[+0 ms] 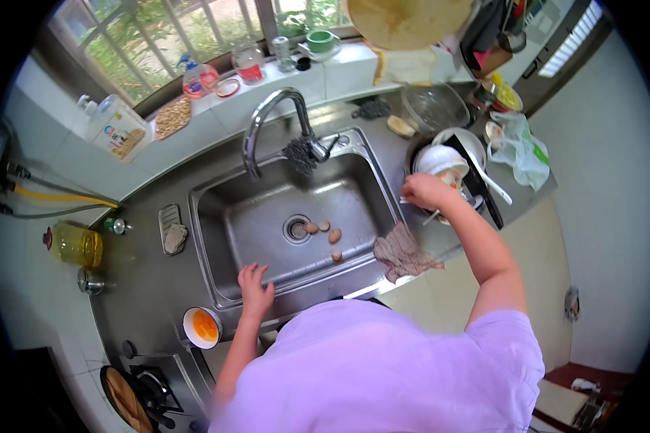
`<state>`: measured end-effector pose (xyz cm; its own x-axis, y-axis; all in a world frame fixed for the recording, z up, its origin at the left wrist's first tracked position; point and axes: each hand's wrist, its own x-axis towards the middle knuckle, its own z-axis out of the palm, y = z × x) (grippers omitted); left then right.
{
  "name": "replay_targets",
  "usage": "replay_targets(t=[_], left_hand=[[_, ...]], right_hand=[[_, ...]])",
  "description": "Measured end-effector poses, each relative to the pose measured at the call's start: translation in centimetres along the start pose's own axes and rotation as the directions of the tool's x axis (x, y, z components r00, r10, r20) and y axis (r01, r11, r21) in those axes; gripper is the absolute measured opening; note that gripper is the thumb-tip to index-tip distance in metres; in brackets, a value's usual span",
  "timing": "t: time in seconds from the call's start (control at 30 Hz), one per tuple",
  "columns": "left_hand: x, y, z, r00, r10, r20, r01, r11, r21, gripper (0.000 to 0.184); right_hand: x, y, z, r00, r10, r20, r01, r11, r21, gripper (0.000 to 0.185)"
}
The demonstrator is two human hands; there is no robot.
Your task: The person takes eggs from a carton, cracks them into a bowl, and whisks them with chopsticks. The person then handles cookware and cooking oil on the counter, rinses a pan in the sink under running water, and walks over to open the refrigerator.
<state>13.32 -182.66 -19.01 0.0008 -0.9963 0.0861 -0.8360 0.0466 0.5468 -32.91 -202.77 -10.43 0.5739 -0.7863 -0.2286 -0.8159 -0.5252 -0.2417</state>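
Reaching with the right hand (425, 189) into the dishes piled at the right of the sink (253, 224), just beside a white bowl (433, 159) and above a thin pale stick (432, 216). To judge from this, busy picking out or setting down something small among the dishes; cannot tell which. With the right grip, fingers drawn in and pointing away from the body; cannot tell whether clamped on anything, with the fingertips partly hidden. With the left hand (256, 290), hovering over the near edge of the sink, fingers apart and holding nothing visible.

Near the left hand, on the counter (143, 289), can see a small bowl (188, 333) with orange liquid (205, 326) inside. Down in the sink, can make out brown eggshells (334, 235) near the drain (295, 225), below the faucet (250, 144).

To lift anything from the pile, best to draw it up slowly, avoiding a knock against the white spoon (500, 190) or the black utensil (494, 212) lying across the dishes. Also wise to clear the crumpled cloth (401, 252) beside the sink, and to keep the left forearm away from the small bowl.
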Motion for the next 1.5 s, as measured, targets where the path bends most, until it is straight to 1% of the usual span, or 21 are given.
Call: replay_targets(t=[0.07, 0.13, 0.2, 0.27, 0.47, 0.67, 0.77, 0.83, 0.87, 0.9, 0.97, 1.13, 1.2, 1.23, 1.27, 1.33, 1.37, 1.4, 1.43, 1.47, 1.5], left_hand=[[-0.4, 0.3, -0.1, 0.998, -0.056, 0.035, 0.057, 0.998, -0.025, 0.044], [-0.6, 0.2, -0.2, 0.996, -0.085, 0.019, 0.086, 0.996, -0.028, 0.044], [-0.9, 0.1, -0.1, 0.997, -0.073, 0.017, 0.073, 0.997, -0.035, 0.043], [-1.0, 0.0, -0.1, 0.998, -0.067, 0.006, 0.068, 0.997, -0.049, 0.044], [-0.7, 0.2, -0.3, 0.999, -0.029, -0.019, 0.027, 0.997, -0.068, 0.045], [-1.0, 0.0, 0.1, 0.999, -0.015, -0.04, 0.012, 0.996, -0.091, 0.046], [-0.8, -0.4, 0.1, 1.0, -0.001, -0.019, 0.0, 0.997, -0.076, 0.047], [-0.8, -0.4, 0.1, 1.0, 0.01, -0.001, -0.01, 0.998, -0.069, 0.049], [-0.8, -0.3, 0.0, 1.0, 0.0, 0.006, 0.0, 0.998, -0.068, 0.049], [-0.8, 0.0, -0.3, 1.0, 0.013, 0.017, -0.011, 0.997, -0.074, 0.05], [-1.0, 0.2, -0.1, 0.999, 0.03, 0.038, -0.027, 0.996, -0.083, 0.051], [-1.5, 0.1, -0.3, 0.998, -0.012, 0.058, 0.015, 0.998, -0.059, 0.051], [-1.5, 0.3, -0.5, 0.997, -0.031, 0.066, 0.036, 0.997, -0.07, 0.05], [-1.5, 0.3, -0.6, 0.996, -0.052, 0.073, 0.058, 0.996, -0.073, 0.049], [-1.4, 0.2, -0.6, 0.996, -0.053, 0.075, 0.058, 0.996, -0.074, 0.049], [-1.5, 0.0, -0.7, 0.996, -0.05, 0.067, 0.055, 0.996, -0.068, 0.048], [-1.4, -0.1, -0.6, 0.997, -0.035, 0.063, 0.039, 0.998, -0.057, 0.048], [-1.3, -0.5, -0.7, 0.998, -0.043, 0.047, 0.045, 0.998, -0.042, 0.047], [-1.1, 0.1, -1.2, 0.993, -0.071, 0.095, 0.077, 0.995, -0.063, 0.048], [-0.8, 1.0, -1.9, 0.983, -0.124, 0.134, 0.135, 0.988, -0.078, 0.048], [-1.3, 1.1, -1.8, 0.988, -0.128, 0.088, 0.143, 0.972, -0.185, 0.049]], right_hand=[[0.5, 1.0, 0.6, 1.0, -0.005, 0.022, 0.005, 1.0, 0.001, 0.016], [0.8, 0.4, -0.1, 0.999, -0.011, 0.052, 0.01, 1.0, 0.009, 0.016], [0.6, -0.2, -0.7, 1.0, -0.003, 0.017, 0.003, 1.0, 0.01, 0.016], [0.6, -0.4, -0.9, 0.998, -0.069, -0.011, 0.069, 0.998, 0.002, 0.017], [-0.5, -2.9, -4.1, 0.988, -0.073, -0.133, 0.084, 0.993, 0.08, 0.016], [-1.6, -3.2, -6.6, 0.967, -0.005, -0.253, 0.04, 0.99, 0.134, 0.014], [-1.9, -3.0, -8.1, 0.949, -0.03, -0.313, 0.038, 0.999, 0.021, 0.01], [-2.0, -1.7, -8.2, 0.943, -0.014, -0.332, 0.024, 0.999, 0.028, 0.01], [-3.0, -4.3, -10.0, 0.941, 0.147, -0.305, -0.084, 0.974, 0.211, 0.011], [-3.0, -2.5, -9.6, 0.94, 0.07, -0.335, -0.033, 0.993, 0.115, 0.013], [-3.9, -2.7, -10.4, 0.92, 0.138, -0.366, -0.083, 0.983, 0.162, 0.015], [-5.2, -1.7, -11.3, 0.873, 0.252, -0.417, -0.161, 0.957, 0.241, 0.015], [-5.8, -2.0, -11.9, 0.801, 0.325, -0.503, -0.23, 0.943, 0.241, 0.015], [-6.0, -2.1, -12.2, 0.779, 0.336, -0.529, -0.224, 0.938, 0.266, 0.015], [-6.3, -2.4, -12.7, 0.78, 0.337, -0.528, -0.226, 0.937, 0.265, 0.015], [-6.7, -3.5, -14.2, 0.719, 0.34, -0.606, -0.224, 0.939, 0.261, 0.015], [-6.8, -3.7, -14.8, 0.7, 0.261, -0.665, -0.19, 0.965, 0.179, 0.015], [-6.8, -4.6, -15.5, 0.692, 0.245, -0.679, -0.178, 0.97, 0.168, 0.016], [-6.9, -6.1, -16.1, 0.681, 0.265, -0.683, -0.124, 0.961, 0.249, 0.018], [-6.8, -8.3, -17.0, 0.695, 0.269, -0.666, -0.178, 0.963, 0.204, 0.021], [-6.2, -9.4, -17.2, 0.712, 0.196, -0.674, -0.099, 0.979, 0.179, 0.022]])
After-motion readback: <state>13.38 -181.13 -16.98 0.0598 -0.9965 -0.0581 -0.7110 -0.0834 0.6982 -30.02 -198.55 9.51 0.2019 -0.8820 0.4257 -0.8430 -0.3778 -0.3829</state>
